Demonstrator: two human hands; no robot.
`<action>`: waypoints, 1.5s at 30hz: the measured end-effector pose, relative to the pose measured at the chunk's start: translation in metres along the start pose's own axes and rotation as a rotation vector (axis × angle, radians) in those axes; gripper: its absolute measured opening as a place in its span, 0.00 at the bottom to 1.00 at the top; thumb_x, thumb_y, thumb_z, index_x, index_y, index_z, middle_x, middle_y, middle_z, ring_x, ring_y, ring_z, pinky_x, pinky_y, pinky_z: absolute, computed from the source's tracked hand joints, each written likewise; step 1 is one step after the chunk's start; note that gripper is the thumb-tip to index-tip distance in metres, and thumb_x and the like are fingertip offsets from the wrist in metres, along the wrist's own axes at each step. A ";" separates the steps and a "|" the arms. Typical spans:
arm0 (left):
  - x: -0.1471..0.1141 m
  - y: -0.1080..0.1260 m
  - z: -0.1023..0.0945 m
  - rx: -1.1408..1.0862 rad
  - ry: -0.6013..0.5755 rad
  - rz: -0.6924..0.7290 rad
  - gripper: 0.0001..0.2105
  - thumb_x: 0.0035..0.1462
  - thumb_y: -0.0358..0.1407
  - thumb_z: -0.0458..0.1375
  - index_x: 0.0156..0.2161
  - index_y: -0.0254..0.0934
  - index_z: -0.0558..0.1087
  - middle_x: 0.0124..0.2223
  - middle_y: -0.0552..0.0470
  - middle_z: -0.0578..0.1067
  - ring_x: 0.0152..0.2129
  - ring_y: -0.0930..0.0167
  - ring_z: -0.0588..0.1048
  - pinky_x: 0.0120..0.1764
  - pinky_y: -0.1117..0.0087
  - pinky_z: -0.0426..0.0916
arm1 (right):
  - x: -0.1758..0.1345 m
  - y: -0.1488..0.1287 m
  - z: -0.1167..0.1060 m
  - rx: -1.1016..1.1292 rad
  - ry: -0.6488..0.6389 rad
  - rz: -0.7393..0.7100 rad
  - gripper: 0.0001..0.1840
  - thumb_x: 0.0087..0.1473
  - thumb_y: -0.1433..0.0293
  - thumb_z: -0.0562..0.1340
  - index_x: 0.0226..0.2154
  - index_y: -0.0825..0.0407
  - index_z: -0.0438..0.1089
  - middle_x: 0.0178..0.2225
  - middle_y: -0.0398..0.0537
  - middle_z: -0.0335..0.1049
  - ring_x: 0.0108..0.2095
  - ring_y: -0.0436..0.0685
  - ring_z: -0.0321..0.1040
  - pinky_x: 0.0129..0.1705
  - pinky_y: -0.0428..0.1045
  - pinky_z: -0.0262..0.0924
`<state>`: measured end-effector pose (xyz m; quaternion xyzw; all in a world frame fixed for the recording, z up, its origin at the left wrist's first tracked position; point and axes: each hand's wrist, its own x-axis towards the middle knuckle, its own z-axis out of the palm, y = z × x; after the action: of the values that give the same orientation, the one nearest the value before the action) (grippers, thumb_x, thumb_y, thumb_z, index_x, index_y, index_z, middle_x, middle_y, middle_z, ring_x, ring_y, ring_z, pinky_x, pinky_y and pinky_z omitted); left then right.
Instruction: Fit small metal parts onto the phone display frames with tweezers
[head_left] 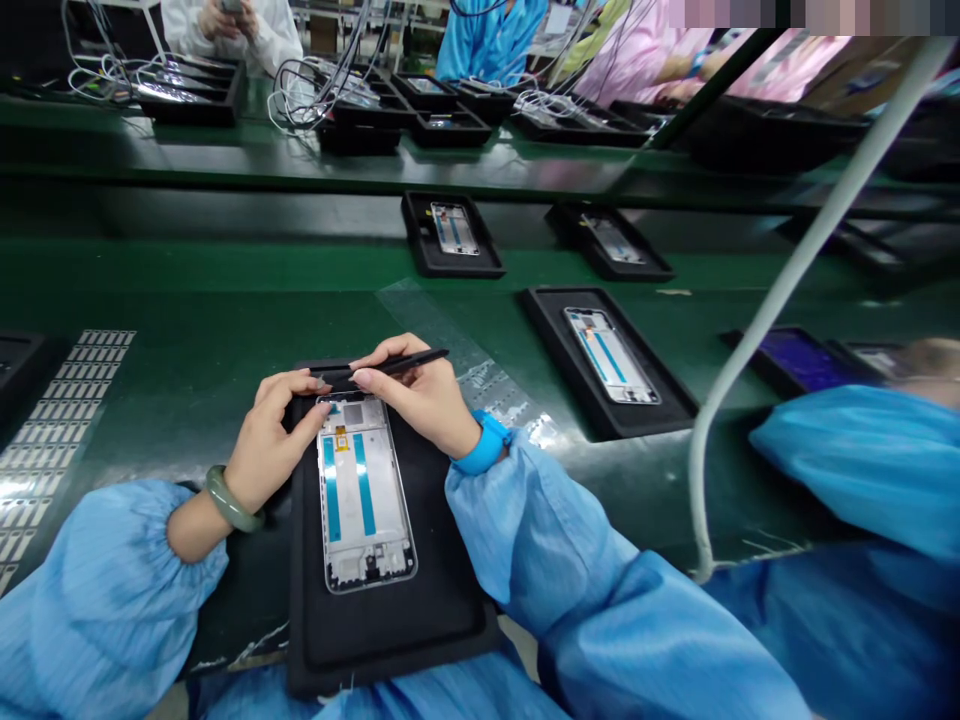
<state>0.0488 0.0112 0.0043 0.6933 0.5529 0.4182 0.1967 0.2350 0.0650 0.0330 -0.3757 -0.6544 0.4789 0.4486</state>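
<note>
A silver phone frame (349, 520) with two blue strips lies in a black foam tray (442, 600) in front of me. My left hand (281, 430) is at the frame's upper left corner, thumb and forefinger brought together around a small pale bit too small to name. Above the frame's top edge, my right hand (420, 395) is closed on slim black tweezers (412, 360), their tips pointing left towards the left fingertips. A small gold-coloured flex piece (342, 438) sits near the top of the frame.
More trays with phone frames stand ahead, one nearby tray (540, 340) at right. A clear plastic sheet (480, 370) lies behind my right hand; a sticker sheet (67, 420) is at left. A pale cable (750, 350) hangs at right beside a co-worker's blue sleeve (862, 460).
</note>
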 end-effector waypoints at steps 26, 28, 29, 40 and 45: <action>-0.003 0.003 -0.014 0.069 -0.186 0.114 0.14 0.54 0.36 0.58 0.46 0.41 0.66 0.48 0.49 0.71 0.55 0.64 0.61 0.56 0.56 0.59 | 0.003 -0.005 -0.001 0.180 0.010 0.290 0.19 0.42 0.59 0.68 0.28 0.53 0.60 0.21 0.38 0.67 0.21 0.49 0.71 0.23 0.45 0.69; -0.003 0.002 -0.014 0.067 -0.189 0.130 0.12 0.54 0.36 0.59 0.45 0.41 0.66 0.47 0.50 0.73 0.54 0.64 0.61 0.56 0.56 0.59 | 0.003 -0.004 0.001 0.154 0.004 0.295 0.18 0.43 0.60 0.67 0.28 0.53 0.60 0.21 0.38 0.66 0.21 0.50 0.71 0.23 0.45 0.69; -0.003 0.002 -0.013 0.066 -0.191 0.133 0.12 0.54 0.35 0.59 0.44 0.41 0.67 0.47 0.50 0.73 0.54 0.64 0.61 0.56 0.56 0.59 | 0.003 -0.004 0.001 0.147 0.006 0.299 0.17 0.43 0.61 0.67 0.27 0.53 0.61 0.20 0.38 0.66 0.21 0.50 0.71 0.23 0.44 0.69; -0.004 0.002 -0.013 0.078 -0.192 0.149 0.11 0.55 0.34 0.58 0.44 0.40 0.67 0.47 0.51 0.72 0.55 0.66 0.61 0.56 0.56 0.58 | 0.002 -0.005 0.002 0.102 -0.001 0.324 0.15 0.43 0.62 0.67 0.28 0.54 0.63 0.20 0.38 0.66 0.22 0.49 0.72 0.24 0.43 0.69; -0.005 0.002 -0.013 0.080 -0.195 0.146 0.10 0.55 0.34 0.58 0.43 0.40 0.67 0.47 0.51 0.72 0.55 0.66 0.61 0.56 0.56 0.58 | 0.002 -0.002 0.002 0.071 -0.015 0.327 0.14 0.44 0.63 0.67 0.28 0.53 0.63 0.21 0.39 0.67 0.22 0.50 0.72 0.24 0.43 0.69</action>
<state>0.0393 0.0036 0.0120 0.7764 0.4955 0.3397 0.1907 0.2323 0.0660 0.0356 -0.4573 -0.5706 0.5712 0.3728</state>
